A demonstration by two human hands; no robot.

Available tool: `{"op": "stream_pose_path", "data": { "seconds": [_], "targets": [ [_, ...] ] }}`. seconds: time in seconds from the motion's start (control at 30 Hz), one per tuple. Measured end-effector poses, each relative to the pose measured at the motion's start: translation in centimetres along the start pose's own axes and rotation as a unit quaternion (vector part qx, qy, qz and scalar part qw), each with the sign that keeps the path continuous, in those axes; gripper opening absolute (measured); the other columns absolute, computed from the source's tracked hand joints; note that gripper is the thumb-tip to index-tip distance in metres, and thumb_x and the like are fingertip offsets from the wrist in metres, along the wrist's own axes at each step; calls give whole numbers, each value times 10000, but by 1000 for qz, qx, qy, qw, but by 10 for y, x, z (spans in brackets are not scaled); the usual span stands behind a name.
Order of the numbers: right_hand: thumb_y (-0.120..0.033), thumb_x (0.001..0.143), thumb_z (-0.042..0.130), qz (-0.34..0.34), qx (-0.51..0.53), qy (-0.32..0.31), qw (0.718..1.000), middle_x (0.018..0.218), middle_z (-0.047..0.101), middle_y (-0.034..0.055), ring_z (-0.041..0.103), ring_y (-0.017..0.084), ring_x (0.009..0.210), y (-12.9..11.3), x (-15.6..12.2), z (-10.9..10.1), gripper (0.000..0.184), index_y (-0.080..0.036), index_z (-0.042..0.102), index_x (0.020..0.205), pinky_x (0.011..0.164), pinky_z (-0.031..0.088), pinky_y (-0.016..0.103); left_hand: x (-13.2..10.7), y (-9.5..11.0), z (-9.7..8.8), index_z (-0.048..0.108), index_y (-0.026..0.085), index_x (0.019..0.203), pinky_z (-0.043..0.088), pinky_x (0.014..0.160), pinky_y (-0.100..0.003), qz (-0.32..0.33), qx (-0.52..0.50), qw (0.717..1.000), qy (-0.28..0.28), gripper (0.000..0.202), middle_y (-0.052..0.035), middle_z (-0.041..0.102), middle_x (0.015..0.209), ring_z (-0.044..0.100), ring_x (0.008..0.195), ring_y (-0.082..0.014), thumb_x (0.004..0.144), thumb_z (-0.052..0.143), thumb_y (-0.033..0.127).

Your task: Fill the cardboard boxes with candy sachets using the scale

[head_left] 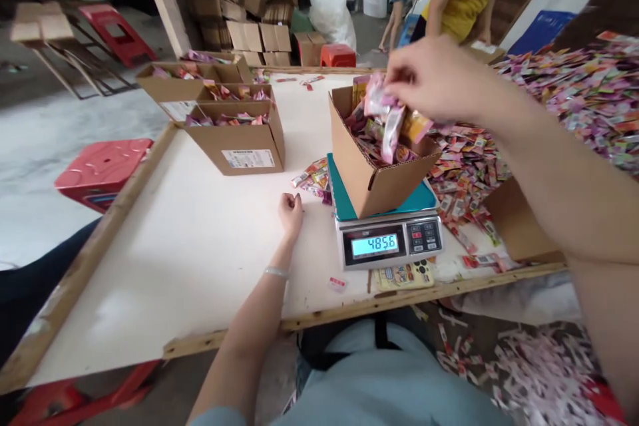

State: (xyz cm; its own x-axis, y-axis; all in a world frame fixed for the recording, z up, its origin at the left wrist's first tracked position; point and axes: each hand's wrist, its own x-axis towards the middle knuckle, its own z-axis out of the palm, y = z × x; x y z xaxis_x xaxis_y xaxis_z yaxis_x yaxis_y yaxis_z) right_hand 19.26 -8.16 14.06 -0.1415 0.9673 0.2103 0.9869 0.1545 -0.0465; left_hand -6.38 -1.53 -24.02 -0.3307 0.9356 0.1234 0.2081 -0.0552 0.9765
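In the head view, right of centre toward the top, holds a few printed sachets (378, 96) in the right hand (424, 80), pinched between thumb and fingers over the open mouth of a cardboard box (397, 188). Nearly full of similar sachets, and stands on the teal platform of a digital scale (430, 247). Shows the digits 4856 on the lit display (375, 245); cannot tell for sure about a decimal point.

At the centre of the frame, holds the left hand (291, 214) with fingers curled into the palm, close to the scale's left side and near a small pile of sachets (313, 181). Cannot tell whether touching the white tabletop (200, 246).

At upper left, on the same tabletop, sit more filled boxes (252, 153); at the right edge, spreads a large heap of loose sachets (574, 100).

For good handling, best to bring the pinch low over the box and part the fingers gently, so as not to spill over the rim. Wise to hold wrist and forearm clear of the cardboard, and the left hand off the platform, then read the display only once settled.
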Motion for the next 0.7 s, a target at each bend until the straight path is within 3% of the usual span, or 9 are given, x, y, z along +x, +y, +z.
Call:
{"op": "stream_pose_path", "data": {
  "seconds": [0.07,0.17,0.27,0.53,0.7],
  "targets": [
    [-206,950,619,22,68,87,994,1080,750,105,699,190,952,10,-5,-9,126,-181,721,1019,842,520,317,0,0,0,369,251,693,325,590,-291,1,0,1000,3,384,69,353,607,368,558,-135,884,691,338],
    [-212,933,691,42,159,221,961,1075,761,106,731,160,958,45,-12,-13,31,-186,705,923,772,536,266,0,2,-1,369,252,692,329,591,-293,0,5,1000,4,380,70,360,605,366,551,-136,887,686,329],
    [-249,929,736,77,192,297,932,1062,771,132,757,171,958,84,-24,-11,79,-178,708,911,738,544,262,0,5,-1,373,250,691,325,585,-295,-5,11,1000,2,365,73,359,599,370,539,-132,883,682,289],
    [-261,919,759,233,124,295,918,988,786,164,773,222,917,163,-69,14,160,-122,760,998,699,539,279,-1,11,-3,380,244,688,309,582,-291,-9,18,1000,6,343,78,355,594,352,539,-122,874,667,226],
    [-196,960,678,330,85,220,914,1095,762,234,748,192,937,187,-86,22,214,-100,764,1131,718,511,282,-1,11,-3,369,250,692,311,561,-288,-9,15,1000,9,388,82,338,587,347,521,-120,882,697,334]
  ]
}}
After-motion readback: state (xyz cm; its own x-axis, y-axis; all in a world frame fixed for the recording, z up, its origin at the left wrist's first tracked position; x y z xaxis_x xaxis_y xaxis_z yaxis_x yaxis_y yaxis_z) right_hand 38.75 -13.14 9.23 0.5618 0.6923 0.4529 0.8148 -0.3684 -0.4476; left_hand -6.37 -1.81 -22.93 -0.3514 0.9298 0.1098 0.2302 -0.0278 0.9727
